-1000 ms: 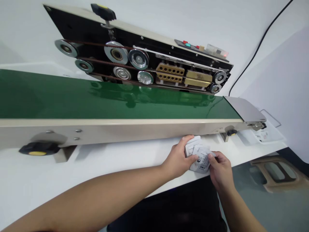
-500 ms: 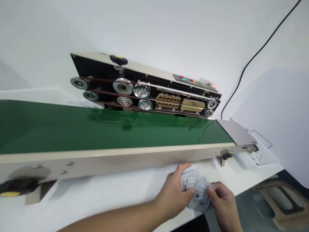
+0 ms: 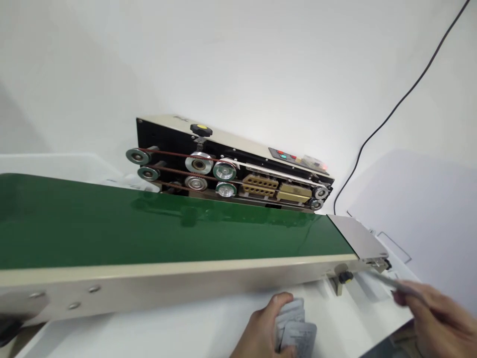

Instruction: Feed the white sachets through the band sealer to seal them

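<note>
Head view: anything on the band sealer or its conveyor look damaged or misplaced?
Nothing stands out: the band sealer has intact-looking pulleys and drive belts, and the green conveyor belt looks undamaged. Its slant in view may just be head tilt.

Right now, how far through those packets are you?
Done: nothing I can confirm; no packet here visibly shows a seal. In hand: the right hand pinches one thin packet, edge-on, beside the right end of the green conveyor belt of the band sealer. Left: the stack of white packets gripped in the left hand.
</note>
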